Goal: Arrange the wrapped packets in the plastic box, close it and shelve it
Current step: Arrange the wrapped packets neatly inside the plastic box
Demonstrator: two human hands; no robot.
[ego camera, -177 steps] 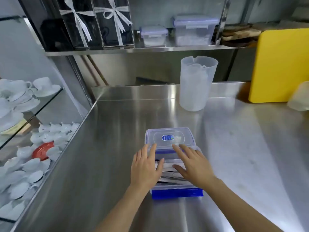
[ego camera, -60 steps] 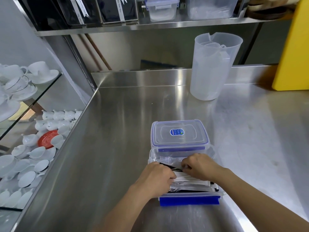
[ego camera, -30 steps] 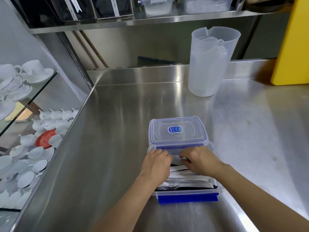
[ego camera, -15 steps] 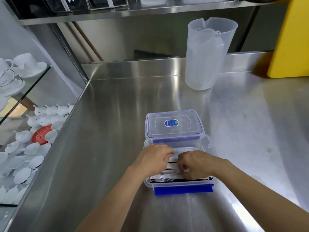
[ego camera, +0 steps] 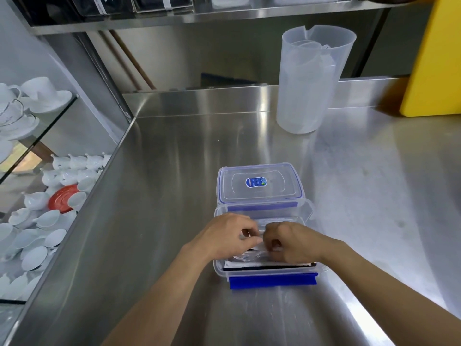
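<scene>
A clear plastic box (ego camera: 308, 214) with a blue front latch (ego camera: 273, 280) stands open on the steel counter. Its lid (ego camera: 259, 186), clear with blue edges and a round blue sticker, lies flat just behind it. Wrapped packets (ego camera: 252, 255) of clear-wrapped cutlery with black and white edges lie inside the box. My left hand (ego camera: 224, 237) and my right hand (ego camera: 290, 243) are both curled inside the box, fingers closed on the packets and almost touching each other. The hands hide most of the packets.
A translucent jug (ego camera: 309, 81) stands at the back of the steel counter (ego camera: 174, 196). A yellow board (ego camera: 434, 58) leans at the far right. A steel shelf (ego camera: 199, 18) with boxes runs overhead. White cups and a red saucer (ego camera: 61, 198) fill glass shelves on the left.
Both hands have shifted within the box from its far side toward the middle and come closer together on the packets. The box and lid stay put; the camera has tilted down slightly.
</scene>
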